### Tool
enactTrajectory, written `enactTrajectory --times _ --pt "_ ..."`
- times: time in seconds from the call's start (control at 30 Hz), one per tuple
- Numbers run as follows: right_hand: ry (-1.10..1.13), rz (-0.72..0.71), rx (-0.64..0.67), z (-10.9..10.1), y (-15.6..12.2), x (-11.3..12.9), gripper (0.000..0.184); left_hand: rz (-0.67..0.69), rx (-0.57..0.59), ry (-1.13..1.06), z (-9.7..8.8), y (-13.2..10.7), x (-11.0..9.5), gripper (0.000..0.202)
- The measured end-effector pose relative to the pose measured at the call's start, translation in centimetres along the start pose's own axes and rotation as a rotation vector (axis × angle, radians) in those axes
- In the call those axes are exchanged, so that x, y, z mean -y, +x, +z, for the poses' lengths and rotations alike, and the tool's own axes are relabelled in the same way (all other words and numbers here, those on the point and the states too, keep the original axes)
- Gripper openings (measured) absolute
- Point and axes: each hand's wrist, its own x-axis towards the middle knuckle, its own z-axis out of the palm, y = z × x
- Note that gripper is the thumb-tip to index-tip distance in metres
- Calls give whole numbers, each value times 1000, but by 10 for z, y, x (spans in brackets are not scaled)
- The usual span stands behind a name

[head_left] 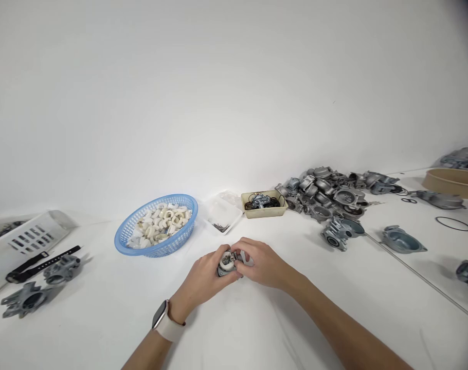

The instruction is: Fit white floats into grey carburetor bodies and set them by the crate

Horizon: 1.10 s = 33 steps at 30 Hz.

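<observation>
Both of my hands meet at the middle of the white table around one small grey metal casting. My left hand, with a white watch on its wrist, wraps the casting from the left and below. My right hand curls its fingers onto the casting's right side, pinching at a small pale part on top. Just beyond them stand a blue basket of white ring-shaped pieces, a clear tray with small dark bits, and a beige tray of dark rings.
A heap of grey castings lies at the back right, with loose castings and black O-rings further right beside a tan bowl. At the left are a white crate, a black strap and two castings.
</observation>
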Motion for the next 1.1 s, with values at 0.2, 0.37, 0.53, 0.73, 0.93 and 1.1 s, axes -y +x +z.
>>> enactTrajectory --times 0.2,0.37,0.53,0.73,0.93,1.1 --pt "-39 -1 11 -4 0 5 21 -8 11 19 1 0 0 29" --pt "17 -32 -30 -5 -1 6 19 -16 14 23 1 0 1 32" --pt "67 -24 -79 -4 -2 3 22 -19 15 30 2 0 1 35" --pt "122 -19 -127 0 -2 -3 17 -8 10 34 2 0 1 35" --pt "185 -45 -245 7 -5 -16 11 -23 19 27 2 0 0 36" --pt "184 -42 -257 7 -4 -15 12 -21 16 19 2 -1 0 37"
